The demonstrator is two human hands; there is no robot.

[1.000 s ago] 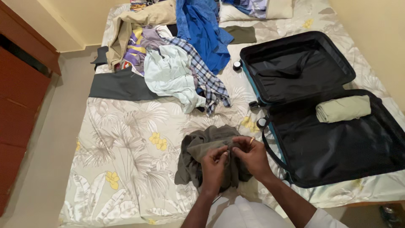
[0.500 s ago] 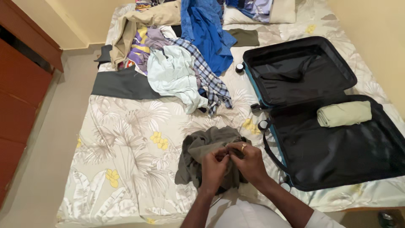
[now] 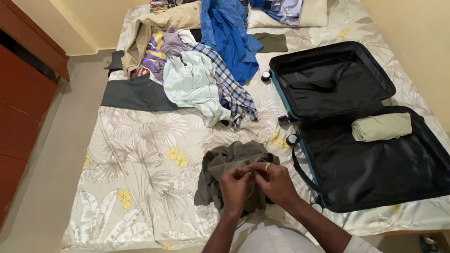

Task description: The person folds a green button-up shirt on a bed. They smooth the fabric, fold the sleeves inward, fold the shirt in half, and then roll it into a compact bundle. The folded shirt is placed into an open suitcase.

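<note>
I am pinching a crumpled grey-olive garment [image 3: 225, 164] with both hands, left hand [image 3: 236, 187] and right hand [image 3: 274, 182] meeting fingertip to fingertip, closed on a fold of it. It is lying bunched and wrinkled on the bed [image 3: 140, 187] directly under and beyond my hands, an open black suitcase [image 3: 375, 173] sitting just right of them.

Both bare forearms reach forward from the bottom of the view and converge. The left hand [image 3: 236, 186] and the right hand [image 3: 275, 182] sit knuckles up, fingertips meeting between them, fingers curled in a pinch. A gold ring [image 3: 267, 165] shows on a right finger.
</note>
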